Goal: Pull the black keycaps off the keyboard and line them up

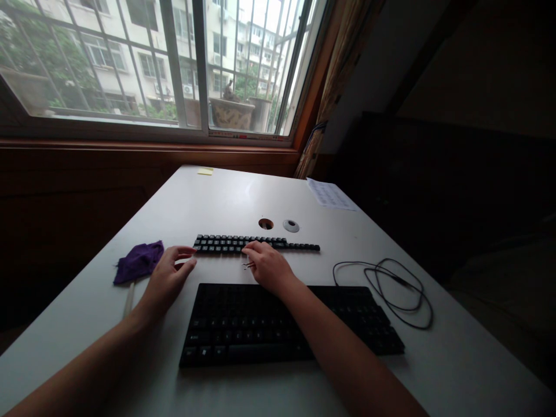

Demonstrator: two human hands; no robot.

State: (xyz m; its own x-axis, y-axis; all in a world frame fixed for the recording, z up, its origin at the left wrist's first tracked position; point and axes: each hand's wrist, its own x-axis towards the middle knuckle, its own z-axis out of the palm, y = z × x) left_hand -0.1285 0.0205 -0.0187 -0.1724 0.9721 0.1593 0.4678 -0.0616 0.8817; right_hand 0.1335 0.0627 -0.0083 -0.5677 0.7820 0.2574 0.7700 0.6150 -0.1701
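Rows of loose black keycaps (217,243) stand lined up on the white table, with a single row running on to the right. At their left end is my left hand (170,272), thumb and fingers apart, its fingertips close to the end keycaps. My right hand (267,263) is closed, thumb and index finger pinched at the front row; whether a keycap is between them is hard to see. Thin metal prongs of what looks like a wire keycap puller (247,266) stick out from under that hand. A black keyboard (252,336) lies nearer me, partly covered by my right forearm.
A black cable (428,301) lies coiled right of the keyboard. Beside my left hand is a purple cloth (138,262) with a pale stick (128,300). Farther back are a cable hole (266,224), a round grey cover (291,226), printed paper (332,194) and yellow notes (205,171).
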